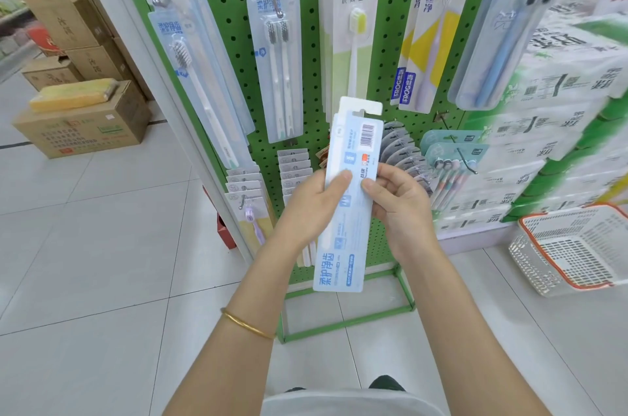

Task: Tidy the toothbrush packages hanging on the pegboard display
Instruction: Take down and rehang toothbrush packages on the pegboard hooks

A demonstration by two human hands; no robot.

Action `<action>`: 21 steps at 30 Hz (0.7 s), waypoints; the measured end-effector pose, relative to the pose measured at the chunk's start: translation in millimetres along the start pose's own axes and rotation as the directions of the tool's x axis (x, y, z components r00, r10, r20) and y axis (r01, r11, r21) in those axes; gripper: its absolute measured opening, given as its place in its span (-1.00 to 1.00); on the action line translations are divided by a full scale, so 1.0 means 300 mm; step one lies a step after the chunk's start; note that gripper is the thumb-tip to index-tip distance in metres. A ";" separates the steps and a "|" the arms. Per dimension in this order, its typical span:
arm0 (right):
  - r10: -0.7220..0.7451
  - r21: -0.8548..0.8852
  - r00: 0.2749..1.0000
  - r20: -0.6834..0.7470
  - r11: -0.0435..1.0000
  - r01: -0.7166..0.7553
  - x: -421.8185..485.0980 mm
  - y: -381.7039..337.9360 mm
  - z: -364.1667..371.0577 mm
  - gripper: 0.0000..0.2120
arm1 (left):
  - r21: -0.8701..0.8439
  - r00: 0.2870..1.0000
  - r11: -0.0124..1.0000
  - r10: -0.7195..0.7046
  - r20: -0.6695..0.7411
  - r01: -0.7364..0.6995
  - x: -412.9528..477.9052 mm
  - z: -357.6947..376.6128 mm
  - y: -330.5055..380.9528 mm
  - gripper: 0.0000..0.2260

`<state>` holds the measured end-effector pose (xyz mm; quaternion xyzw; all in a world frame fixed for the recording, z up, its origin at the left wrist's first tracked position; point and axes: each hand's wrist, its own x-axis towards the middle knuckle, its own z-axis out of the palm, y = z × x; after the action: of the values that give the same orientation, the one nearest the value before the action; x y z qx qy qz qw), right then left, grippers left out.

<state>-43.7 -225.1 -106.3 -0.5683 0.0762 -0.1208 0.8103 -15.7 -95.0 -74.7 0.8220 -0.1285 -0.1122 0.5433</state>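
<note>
Both left hand (314, 208) and right hand (399, 203) pinch the toothbrush packages (353, 147) (barcode side showing), upright between them.

5 bunches of toothbrush packages (282, 52) hang on the pegboard's (234, 7) top row and 4 on the lower row (1 partly hidden). 1 held stack (350, 194); 2 hands, left hand (312, 208) and right hand (401, 208); 1 basket (557, 256); 4 cardboard boxes (85, 123).

Pale blue and white, the gripped toothbrush package (343, 239). Above the grip, a black-striped barcode (368, 134) and an orange patch (364, 159). Behind the grip, a green pegboard (310, 75) dotted with dark holes. Right of the grip, a white lattice basket (543, 259), rim orange-red.
</note>
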 end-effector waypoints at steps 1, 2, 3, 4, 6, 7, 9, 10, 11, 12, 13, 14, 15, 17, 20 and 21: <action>0.005 -0.002 1.000 0.026 1.000 -0.005 -0.003 0.000 0.004 -0.83 | -0.025 1.000 1.000 0.010 -0.030 -0.010 0.009 -0.008 0.012 -0.75; 0.011 -0.004 0.999 0.050 1.000 -0.011 -0.005 -0.001 0.006 -0.83 | -0.047 0.998 0.999 0.020 -0.061 -0.023 0.018 -0.016 0.022 -0.76; 0.015 -0.003 0.998 0.069 1.000 -0.015 -0.006 -0.002 0.007 -0.83 | -0.058 0.995 0.998 0.033 -0.095 -0.039 0.026 -0.024 0.034 -0.76; 0.018 0.004 0.996 0.083 1.000 -0.019 -0.006 -0.004 0.006 -0.83 | -0.067 0.991 0.996 0.046 -0.129 -0.055 0.032 -0.031 0.042 -0.76; 0.029 0.014 0.994 0.103 0.999 -0.031 -0.004 -0.008 0.000 -0.84 | -0.098 0.980 0.991 0.068 -0.186 -0.088 0.041 -0.036 0.047 -0.80; 0.033 0.012 0.993 0.110 0.999 -0.035 -0.002 -0.010 -0.002 -0.84 | -0.108 0.975 0.989 0.080 -0.209 -0.105 0.043 -0.036 0.049 -0.83; 0.034 0.000 0.991 0.128 0.999 -0.034 0.002 -0.013 -0.006 -0.84 | -0.137 0.961 0.981 0.100 -0.257 -0.139 0.043 -0.032 0.050 -0.87; 0.032 -0.005 0.990 0.141 0.999 -0.032 0.005 -0.016 -0.006 -0.84 | -0.167 0.955 0.974 0.101 -0.280 -0.152 0.043 -0.032 0.049 -0.89; 0.031 -0.007 0.987 0.161 1.000 -0.030 0.007 -0.019 -0.004 -0.83 | -0.202 0.951 0.966 0.094 -0.295 -0.159 0.043 -0.033 0.049 -0.90; 0.028 -0.003 0.982 0.185 1.000 -0.028 0.009 -0.021 0.000 -0.83 | -0.237 0.951 0.959 0.081 -0.297 -0.156 0.044 -0.037 0.049 -0.91; 0.020 0.008 0.978 0.209 1.000 -0.022 0.012 -0.023 0.005 -0.83 | -0.270 0.955 0.952 0.063 -0.290 -0.145 0.046 -0.042 0.050 -0.92; 0.013 0.024 0.973 0.231 1.000 -0.019 0.015 -0.023 0.011 -0.83 | -0.302 0.959 0.944 0.042 -0.280 -0.130 0.048 -0.051 0.053 -0.92; 0.010 0.031 0.967 0.253 0.999 -0.019 0.021 -0.022 0.019 -0.80 | -0.336 0.963 0.934 0.025 -0.267 -0.118 0.050 -0.060 0.057 -0.92; 0.014 0.025 0.949 0.314 0.999 -0.023 0.039 -0.019 0.037 -0.61 | -0.421 0.972 0.899 0.021 -0.234 -0.120 0.053 -0.083 0.071 -0.92; 0.054 0.011 0.910 0.411 0.998 -0.065 0.061 -0.026 0.085 -0.29 | -0.538 0.981 0.831 0.047 -0.187 -0.143 0.052 -0.114 0.104 -0.86; 0.064 0.007 0.895 0.442 0.997 -0.075 0.064 -0.033 0.104 -0.20 | -0.545 0.980 0.825 0.052 -0.190 -0.150 0.051 -0.124 0.114 -0.85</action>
<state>-18.3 -205.5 -86.0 -0.5679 -0.0903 0.0392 0.8172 7.6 -80.8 -29.5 0.6267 -0.0879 -0.0467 0.7729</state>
